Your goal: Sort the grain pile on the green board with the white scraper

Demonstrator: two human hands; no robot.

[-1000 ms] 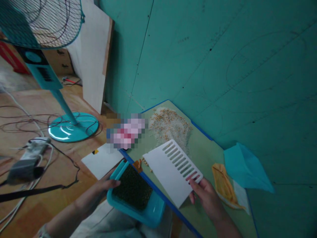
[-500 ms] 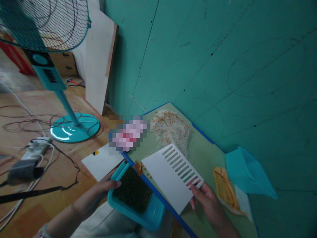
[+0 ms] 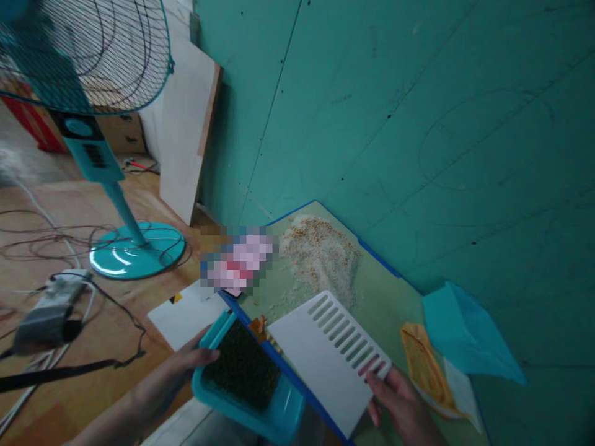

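Note:
My left hand (image 3: pixel 179 370) grips the near left rim of a teal plastic tray (image 3: pixel 248 419) filled with small dark green beans (image 3: pixel 242 373), held just below the edge of a green board (image 3: pixel 385 297) with a blue border. My right hand (image 3: pixel 402 406) holds the right corner of a white slotted plastic card (image 3: pixel 323 356) that lies on the board, its lower edge at the blue border next to the tray. A pile of white rice mixed with yellow grains (image 3: pixel 320 254) lies on the board beyond the card.
A yellow bag (image 3: pixel 425 365) and a teal bag (image 3: pixel 465 334) lie at the board's right, against the teal wall. A teal standing fan (image 3: pixel 93 124) stands at the left on the wooden floor, with cables, a power strip (image 3: pixel 56 291) and a white sheet (image 3: pixel 186 313).
The card and my right hand have slid nearer and a little right along the board. The tray and my left hand have shifted slightly lower. The view has tilted up a bit.

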